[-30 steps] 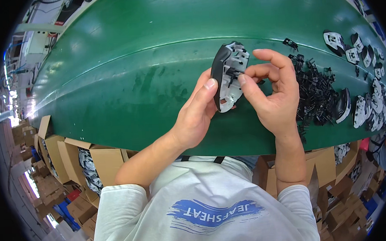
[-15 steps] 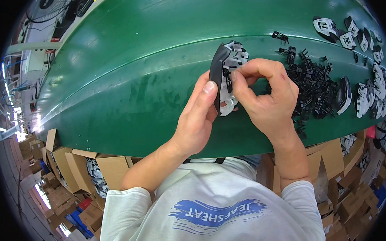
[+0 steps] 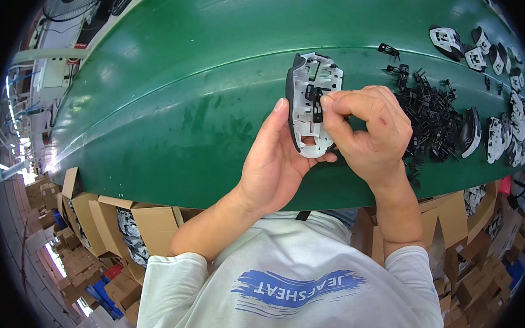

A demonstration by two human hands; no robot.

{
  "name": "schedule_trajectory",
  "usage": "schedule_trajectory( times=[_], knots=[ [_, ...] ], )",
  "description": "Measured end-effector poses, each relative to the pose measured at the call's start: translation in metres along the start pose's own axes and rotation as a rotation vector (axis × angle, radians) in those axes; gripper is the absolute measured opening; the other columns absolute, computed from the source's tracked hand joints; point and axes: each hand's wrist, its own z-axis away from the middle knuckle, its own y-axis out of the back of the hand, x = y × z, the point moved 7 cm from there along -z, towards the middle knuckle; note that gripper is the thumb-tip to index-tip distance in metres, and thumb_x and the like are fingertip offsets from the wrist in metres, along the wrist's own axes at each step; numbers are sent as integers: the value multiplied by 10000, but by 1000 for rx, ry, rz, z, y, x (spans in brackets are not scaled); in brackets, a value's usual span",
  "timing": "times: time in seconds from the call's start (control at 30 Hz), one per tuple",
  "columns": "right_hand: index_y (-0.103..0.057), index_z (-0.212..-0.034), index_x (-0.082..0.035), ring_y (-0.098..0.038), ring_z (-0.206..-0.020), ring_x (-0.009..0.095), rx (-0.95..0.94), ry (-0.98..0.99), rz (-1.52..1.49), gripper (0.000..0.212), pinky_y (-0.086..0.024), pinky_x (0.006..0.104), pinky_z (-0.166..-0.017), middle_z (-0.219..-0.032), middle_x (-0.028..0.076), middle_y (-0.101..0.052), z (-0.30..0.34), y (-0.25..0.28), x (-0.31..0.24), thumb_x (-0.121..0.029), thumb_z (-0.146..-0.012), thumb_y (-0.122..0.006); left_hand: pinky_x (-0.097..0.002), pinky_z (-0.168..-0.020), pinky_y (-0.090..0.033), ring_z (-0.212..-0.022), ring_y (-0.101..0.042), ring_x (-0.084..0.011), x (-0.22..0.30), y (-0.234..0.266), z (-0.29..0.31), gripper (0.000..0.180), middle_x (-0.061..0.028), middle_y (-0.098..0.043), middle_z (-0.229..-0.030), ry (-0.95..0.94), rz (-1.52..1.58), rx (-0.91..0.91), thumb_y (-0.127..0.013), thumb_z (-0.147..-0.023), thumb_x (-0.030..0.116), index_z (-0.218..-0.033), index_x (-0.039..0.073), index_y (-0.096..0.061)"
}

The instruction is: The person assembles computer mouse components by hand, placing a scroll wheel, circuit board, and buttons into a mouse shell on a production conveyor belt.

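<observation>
My left hand (image 3: pixel 274 154) cradles a mouse shell (image 3: pixel 302 112), black outside and white inside, above the green table. Its hollow white inner side faces up toward me. Inside the shell, near its middle, sits a small black plastic bracket (image 3: pixel 317 112). The thumb and forefinger of my right hand (image 3: pixel 371 130) pinch the bracket's right side; the fingertips partly cover it. To the right of that hand lies a heap of similar black brackets (image 3: pixel 433 115).
Several mouse shells (image 3: pixel 446 40) lie at the far right of the green table (image 3: pixel 184 109), with one dark shell (image 3: pixel 470 132) beside the heap. A lone bracket (image 3: pixel 389 50) lies behind the heap. Open cardboard boxes (image 3: pixel 155 230) holding shells stand below the table's near edge.
The shell has turned from edge-on so its white inside now faces up. My left fingers have shifted beneath it, and the black bracket shows more fully.
</observation>
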Motion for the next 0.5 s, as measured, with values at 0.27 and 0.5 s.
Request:
schedule_trajectory(
  times=[0.27, 0.5],
  knots=[
    [-668, -882, -98, -640, -647, 221, -115, -82, -39, 281, -478, 361, -622, -766, 18, -685, 1, -8, 5, 56, -712, -831, -454, -992, -583, -1187, -699, -213, 7, 9, 7, 563, -67, -725, -1331, -75, -333, 115, -348, -1167, 515, -1435, 103, -621],
    [-661, -867, -98, -636, -653, 231, -230, -108, -28, 238, -478, 367, -627, -760, 23, -663, 4, -17, 3, 38, -737, -806, -425, -996, -585, -1178, -701, -190, 6, 13, 7, 531, -52, -719, -1318, 40, -120, 43, -370, -1168, 494, -1439, 100, -600]
  ],
)
